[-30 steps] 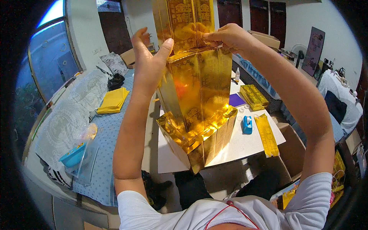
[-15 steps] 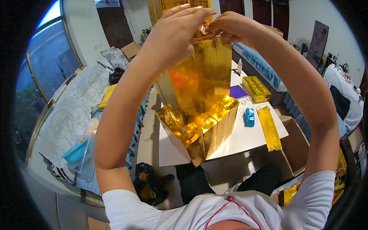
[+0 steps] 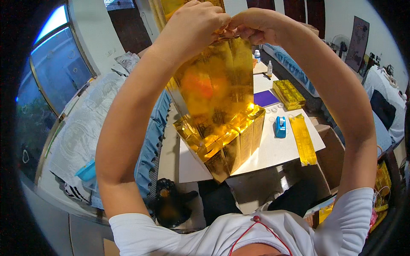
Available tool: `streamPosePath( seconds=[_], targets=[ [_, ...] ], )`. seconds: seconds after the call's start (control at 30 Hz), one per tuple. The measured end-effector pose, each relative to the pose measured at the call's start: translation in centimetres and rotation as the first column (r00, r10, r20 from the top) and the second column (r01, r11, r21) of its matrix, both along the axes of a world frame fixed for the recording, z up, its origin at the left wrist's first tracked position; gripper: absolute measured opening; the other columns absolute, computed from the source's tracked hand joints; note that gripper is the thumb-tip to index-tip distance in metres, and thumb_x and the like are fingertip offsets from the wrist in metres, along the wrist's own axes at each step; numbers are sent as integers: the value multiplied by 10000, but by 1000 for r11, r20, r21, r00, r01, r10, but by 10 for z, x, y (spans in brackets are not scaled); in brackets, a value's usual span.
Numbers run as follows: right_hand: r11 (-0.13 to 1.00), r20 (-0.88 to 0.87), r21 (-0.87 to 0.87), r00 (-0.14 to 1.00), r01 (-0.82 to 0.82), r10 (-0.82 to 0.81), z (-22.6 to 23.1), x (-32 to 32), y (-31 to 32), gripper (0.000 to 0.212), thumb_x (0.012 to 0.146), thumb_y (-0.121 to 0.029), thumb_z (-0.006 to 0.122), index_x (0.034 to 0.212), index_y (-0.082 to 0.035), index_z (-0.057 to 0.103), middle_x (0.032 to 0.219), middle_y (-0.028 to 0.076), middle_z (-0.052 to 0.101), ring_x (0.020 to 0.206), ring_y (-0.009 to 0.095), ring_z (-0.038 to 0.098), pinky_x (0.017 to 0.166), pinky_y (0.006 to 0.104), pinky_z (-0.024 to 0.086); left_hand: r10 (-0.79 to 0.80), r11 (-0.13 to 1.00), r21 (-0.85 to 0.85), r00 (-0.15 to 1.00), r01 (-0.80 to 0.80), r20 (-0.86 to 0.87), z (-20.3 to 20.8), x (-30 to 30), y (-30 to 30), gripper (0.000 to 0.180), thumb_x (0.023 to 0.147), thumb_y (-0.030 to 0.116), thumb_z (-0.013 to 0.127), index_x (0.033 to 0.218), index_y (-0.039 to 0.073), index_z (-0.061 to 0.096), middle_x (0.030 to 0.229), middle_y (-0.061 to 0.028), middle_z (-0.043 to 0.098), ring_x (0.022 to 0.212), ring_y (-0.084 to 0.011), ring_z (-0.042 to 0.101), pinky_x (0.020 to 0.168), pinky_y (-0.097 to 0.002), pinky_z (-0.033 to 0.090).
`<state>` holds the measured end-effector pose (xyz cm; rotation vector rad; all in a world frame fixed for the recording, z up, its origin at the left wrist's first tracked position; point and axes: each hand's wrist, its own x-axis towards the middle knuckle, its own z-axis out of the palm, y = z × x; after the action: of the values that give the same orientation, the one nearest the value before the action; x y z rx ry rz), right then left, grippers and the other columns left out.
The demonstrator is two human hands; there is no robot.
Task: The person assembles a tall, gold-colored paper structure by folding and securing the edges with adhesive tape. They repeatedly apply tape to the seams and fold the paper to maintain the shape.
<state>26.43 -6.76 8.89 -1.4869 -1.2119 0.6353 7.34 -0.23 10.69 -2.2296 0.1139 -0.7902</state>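
Note:
A tall gold foil paper structure (image 3: 224, 85) stands in front of me, its shiny panels rising from a wider folded foil base (image 3: 237, 147). Both my arms are raised around it. At its upper edge my left hand (image 3: 194, 23) is closed, fingers bent and pinching where the panels meet. Close against it, my right hand (image 3: 260, 26) is closed too, with curled fingers and thumb at the same edge. The fingertips are partly hidden, so any small piece between them cannot be made out. Another gold panel (image 3: 173, 9) shows behind my left hand.
On the white table (image 3: 273, 153) lie a blue tape dispenser (image 3: 280, 127), a flat gold strip (image 3: 303, 138), a purple pad (image 3: 265, 98), a gold packet stack (image 3: 288, 94) and a small bottle (image 3: 269, 68). An open cardboard box (image 3: 331, 164) stands at right; a black bag (image 3: 171, 202) sits below.
My left fingers, stretched over the top before, are now bent down and pinching. Both hands remain together at the upper edge. The view has shifted slightly.

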Motion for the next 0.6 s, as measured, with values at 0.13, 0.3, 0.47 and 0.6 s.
streamPosePath(
  seconds=[0.13,0.3,0.47,0.6],
  targets=[
    [998,26,-25,998,-56,56,0,2,-10,278,976,-245,632,1075,12,672,644,-13,504,455,18,323,390,168,219,7,998,58,997,-12,74,-7,8,6,206,845,80,655,1049,109,646,944,-101,701,976,-318,670,866,-425,513],
    [994,-12,-36,995,-104,104,1,14,-13,252,978,-227,640,1081,2,665,672,-5,556,471,43,383,406,186,281,24,993,107,979,-47,203,-14,7,3,68,893,191,641,908,125,639,786,-130,685,790,-350,694,681,-454,550],
    [933,8,-252,964,-255,266,26,17,-18,477,910,-73,621,1355,-14,459,1127,134,612,967,217,611,821,348,517,45,990,120,974,-73,223,-17,6,1,126,911,252,644,879,130,639,730,-135,665,704,-346,685,614,-463,542],
    [949,253,286,966,-132,59,-10,9,-26,490,909,-109,663,1345,-16,461,1143,113,608,823,156,562,721,314,505,50,985,147,965,-90,258,-18,4,2,137,920,272,639,881,140,639,713,-133,658,684,-346,681,603,-461,544]
  ],
)
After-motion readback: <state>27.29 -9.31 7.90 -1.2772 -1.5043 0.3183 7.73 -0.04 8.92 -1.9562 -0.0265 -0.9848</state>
